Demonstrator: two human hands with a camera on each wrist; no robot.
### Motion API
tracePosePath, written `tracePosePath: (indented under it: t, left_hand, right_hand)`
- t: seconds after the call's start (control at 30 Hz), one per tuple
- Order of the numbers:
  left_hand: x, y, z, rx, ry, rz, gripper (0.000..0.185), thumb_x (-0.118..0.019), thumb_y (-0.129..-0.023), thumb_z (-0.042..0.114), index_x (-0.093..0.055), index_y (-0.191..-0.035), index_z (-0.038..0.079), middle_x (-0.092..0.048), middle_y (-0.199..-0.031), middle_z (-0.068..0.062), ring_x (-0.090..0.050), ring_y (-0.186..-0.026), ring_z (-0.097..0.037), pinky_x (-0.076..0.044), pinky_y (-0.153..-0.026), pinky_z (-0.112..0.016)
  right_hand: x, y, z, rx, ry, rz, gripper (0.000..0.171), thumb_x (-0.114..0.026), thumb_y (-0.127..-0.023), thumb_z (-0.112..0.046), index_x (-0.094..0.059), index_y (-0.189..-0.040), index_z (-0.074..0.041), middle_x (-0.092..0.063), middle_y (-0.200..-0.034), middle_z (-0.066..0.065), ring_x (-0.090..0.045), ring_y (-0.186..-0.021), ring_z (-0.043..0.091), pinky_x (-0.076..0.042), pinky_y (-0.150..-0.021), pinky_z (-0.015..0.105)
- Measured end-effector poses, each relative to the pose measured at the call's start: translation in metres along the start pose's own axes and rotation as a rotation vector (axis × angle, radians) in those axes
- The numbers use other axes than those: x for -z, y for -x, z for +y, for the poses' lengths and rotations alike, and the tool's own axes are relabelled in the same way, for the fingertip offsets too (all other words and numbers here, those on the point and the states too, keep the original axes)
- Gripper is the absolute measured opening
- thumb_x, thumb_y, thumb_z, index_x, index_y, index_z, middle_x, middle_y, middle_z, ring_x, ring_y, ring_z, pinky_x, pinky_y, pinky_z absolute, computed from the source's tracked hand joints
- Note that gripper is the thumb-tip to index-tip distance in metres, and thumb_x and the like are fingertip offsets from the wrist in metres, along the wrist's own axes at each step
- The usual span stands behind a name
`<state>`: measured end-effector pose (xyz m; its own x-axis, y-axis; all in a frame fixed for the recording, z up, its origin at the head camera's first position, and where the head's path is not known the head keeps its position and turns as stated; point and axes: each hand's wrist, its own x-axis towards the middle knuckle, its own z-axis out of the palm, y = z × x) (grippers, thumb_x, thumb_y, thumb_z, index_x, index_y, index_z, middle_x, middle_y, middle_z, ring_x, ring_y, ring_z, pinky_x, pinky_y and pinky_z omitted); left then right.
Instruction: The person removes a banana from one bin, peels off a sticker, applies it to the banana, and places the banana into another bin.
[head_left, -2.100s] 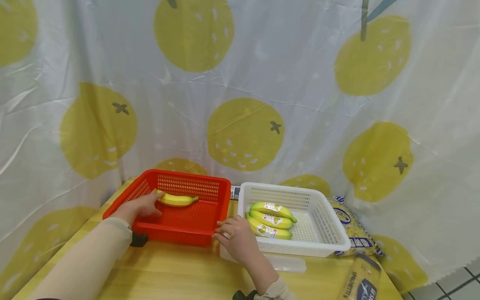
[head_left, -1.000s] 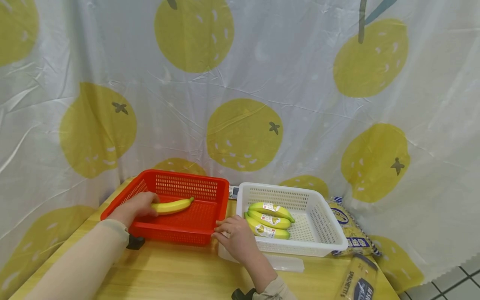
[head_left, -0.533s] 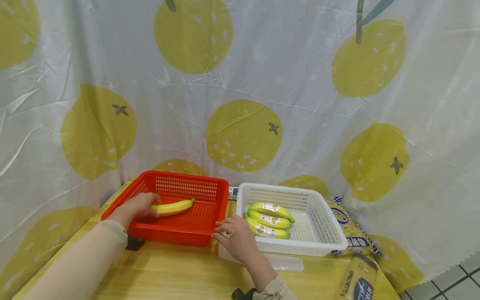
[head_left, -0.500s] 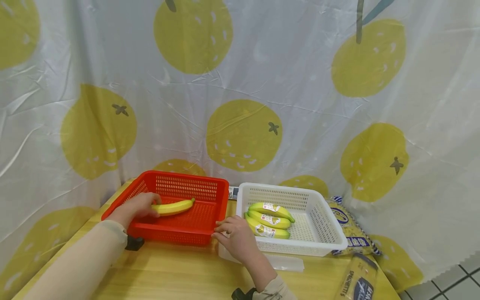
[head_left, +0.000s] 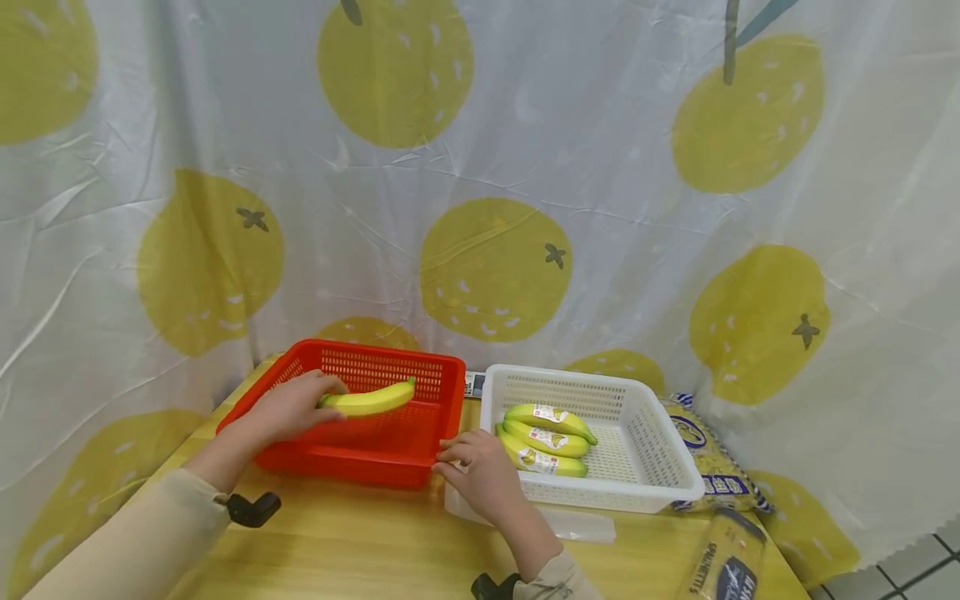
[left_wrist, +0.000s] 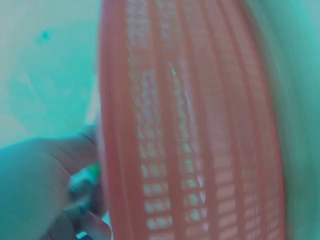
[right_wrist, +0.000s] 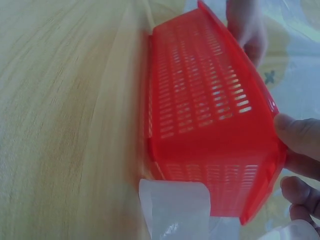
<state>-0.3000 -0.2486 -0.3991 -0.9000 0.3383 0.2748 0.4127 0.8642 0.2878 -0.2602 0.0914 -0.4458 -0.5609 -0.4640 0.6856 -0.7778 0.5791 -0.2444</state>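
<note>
A yellow banana with a green stem tip is gripped at one end by my left hand, over the red basket. The stem points right and slightly up. In the left wrist view the basket's slotted wall hides much of that hand. My right hand pinches the near right corner of the red basket; the right wrist view shows its thumb on the rim. To the right stands a white basket holding three bananas with white stickers, side by side.
A yellow patterned bag leans by the white basket's right side. Nearer lies a spaghetti packet. A translucent strip sits on the wooden table before the baskets. Behind hangs a lemon-print curtain.
My left hand has taken hold of the banana lying in the red basket and raised it, moving slightly right. My right hand stays at the basket's corner.
</note>
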Motion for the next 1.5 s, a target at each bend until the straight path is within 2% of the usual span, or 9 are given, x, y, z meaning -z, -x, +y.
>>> tracePosePath:
  t: [0.23,0.37,0.47,0.63,0.8,1.07,1.27,1.4,1.5]
  left_hand:
    - [-0.013,0.035,0.038,-0.190,0.426,0.135,0.040,-0.083,-0.087,0.025,-0.067,-0.123,0.023,-0.061,-0.099,0.006,-0.048,-0.063,-0.006,-0.045,-0.055,-0.024]
    - [-0.034,0.054,0.046,-0.389,0.797,0.003,0.043,-0.081,-0.085,0.005,-0.068,-0.124,0.017,-0.066,-0.107,0.000,-0.052,-0.067,-0.008,-0.048,-0.055,-0.025]
    - [-0.054,0.060,0.047,-0.503,0.949,-0.162,0.044,-0.081,-0.083,-0.001,-0.070,-0.123,0.013,-0.068,-0.116,-0.005,-0.052,-0.069,-0.011,-0.048,-0.055,-0.025]
    - [-0.088,0.066,0.053,-0.554,0.993,-0.408,0.039,-0.083,-0.084,0.007,-0.073,-0.121,0.016,-0.069,-0.112,0.000,-0.048,-0.066,0.004,-0.043,-0.051,-0.018]
    - [-0.109,0.069,0.057,-0.461,0.950,-0.551,0.030,-0.081,-0.089,0.020,-0.075,-0.119,0.021,-0.069,-0.108,0.006,-0.049,-0.069,0.005,-0.042,-0.056,-0.014]
    - [-0.121,0.068,0.060,-0.451,0.854,-0.517,0.030,-0.081,-0.089,0.031,-0.076,-0.118,0.023,-0.070,-0.102,0.008,-0.055,-0.079,0.003,-0.049,-0.065,-0.017]
    - [-0.125,0.070,0.060,-0.456,0.797,-0.455,0.031,-0.082,-0.088,0.033,-0.076,-0.118,0.025,-0.066,-0.096,0.012,-0.051,-0.070,0.006,-0.045,-0.059,-0.015]
    - [-0.126,0.071,0.060,-0.454,0.790,-0.429,0.034,-0.083,-0.087,0.034,-0.076,-0.118,0.023,-0.065,-0.095,0.012,-0.049,-0.069,0.006,-0.044,-0.059,-0.014]
    - [-0.127,0.073,0.062,-0.454,0.786,-0.413,0.033,-0.083,-0.087,0.034,-0.076,-0.118,0.024,-0.066,-0.095,0.012,-0.049,-0.069,0.006,-0.043,-0.058,-0.014]
  right_hand:
    - [-0.005,-0.004,0.006,0.026,0.010,-0.007,0.010,-0.088,-0.081,-0.014,-0.083,-0.089,-0.012,-0.079,-0.100,0.000,-0.068,-0.088,0.017,-0.053,-0.078,0.027]
    - [-0.006,0.002,0.012,0.132,0.032,0.064,0.017,-0.087,-0.079,-0.004,-0.080,-0.092,-0.011,-0.076,-0.098,0.000,-0.067,-0.091,0.016,-0.054,-0.083,0.027]
    - [-0.002,0.005,0.011,0.239,-0.028,0.263,0.026,-0.084,-0.073,0.008,-0.077,-0.093,-0.007,-0.075,-0.095,0.005,-0.069,-0.087,0.020,-0.057,-0.080,0.023]
    - [0.018,0.018,0.019,0.289,-0.068,0.571,0.024,-0.077,-0.072,0.014,-0.076,-0.091,0.000,-0.073,-0.091,0.014,-0.069,-0.082,0.027,-0.056,-0.078,0.022]
    - [0.027,0.049,0.039,0.139,-0.047,0.541,0.024,-0.080,-0.070,0.012,-0.075,-0.087,-0.003,-0.072,-0.091,0.010,-0.063,-0.087,0.027,-0.049,-0.088,0.022]
    - [0.015,0.055,0.042,0.136,-0.065,0.396,0.024,-0.081,-0.076,0.010,-0.076,-0.093,-0.006,-0.073,-0.095,0.004,-0.065,-0.092,0.024,-0.052,-0.089,0.026]
    - [0.011,0.053,0.039,0.214,-0.032,0.417,0.016,-0.080,-0.079,0.007,-0.075,-0.090,-0.003,-0.072,-0.095,0.007,-0.065,-0.091,0.025,-0.053,-0.086,0.027]
    - [0.013,0.055,0.033,0.263,-0.055,0.414,0.013,-0.076,-0.081,0.006,-0.074,-0.090,-0.003,-0.071,-0.092,0.007,-0.064,-0.075,0.016,-0.054,-0.069,0.018]
    - [0.015,0.061,0.026,0.217,-0.086,0.313,0.020,-0.077,-0.079,0.007,-0.073,-0.093,-0.006,-0.072,-0.088,0.003,-0.055,-0.060,0.003,-0.045,-0.056,0.008]
